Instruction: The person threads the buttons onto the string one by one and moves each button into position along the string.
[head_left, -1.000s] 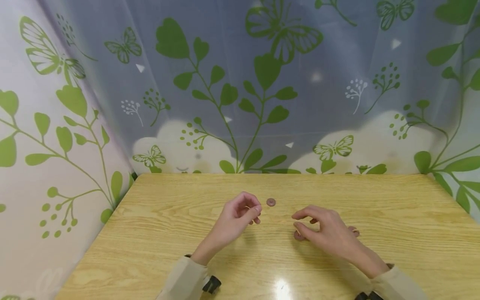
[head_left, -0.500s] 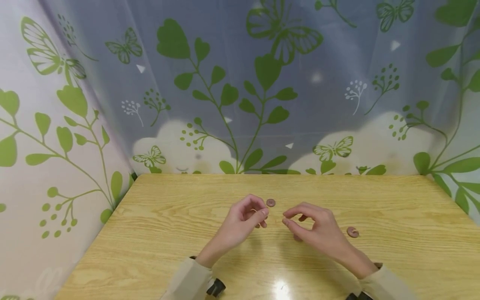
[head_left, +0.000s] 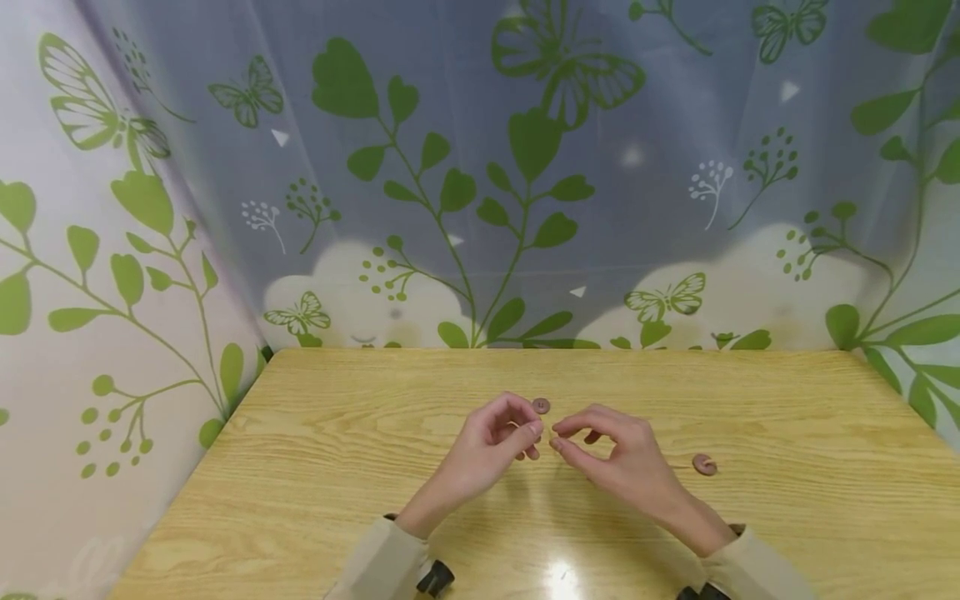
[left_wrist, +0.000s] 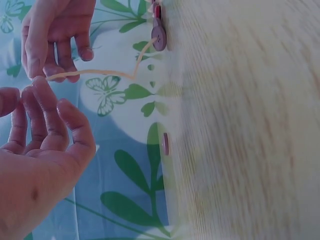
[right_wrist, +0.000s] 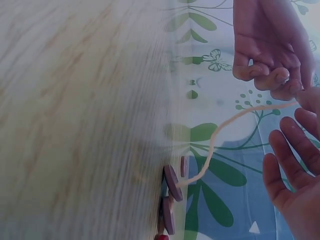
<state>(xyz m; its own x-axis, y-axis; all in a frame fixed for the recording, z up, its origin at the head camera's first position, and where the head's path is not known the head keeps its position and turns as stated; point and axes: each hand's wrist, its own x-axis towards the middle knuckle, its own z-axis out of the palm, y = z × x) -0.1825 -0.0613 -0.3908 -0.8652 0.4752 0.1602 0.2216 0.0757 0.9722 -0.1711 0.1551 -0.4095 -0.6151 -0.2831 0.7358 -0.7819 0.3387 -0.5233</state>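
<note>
A pale string (right_wrist: 216, 135) runs up from a brown button (right_wrist: 172, 182) to where the two hands meet. My right hand (head_left: 630, 458) pinches the string between thumb and index finger. Close against it, my left hand (head_left: 491, 442) also has thumb and index finger together at the string; its other fingers curl loosely. The very tip of the string is hidden among the fingers. On the table to the right lies another brown button (head_left: 705, 464), with string across its face. In the head view, the button under my right hand is hidden.
A loose brown button (head_left: 541, 406) lies just beyond the fingertips on the wood-grain table (head_left: 337, 467). Something small and red (right_wrist: 161, 237) shows beside the strung buttons. A leaf-and-butterfly curtain (head_left: 420, 167) hangs along the table's back edge.
My right hand has moved left and my left hand slightly right, so their fingertips are now close together. The button that showed by my right thumb is now covered.
</note>
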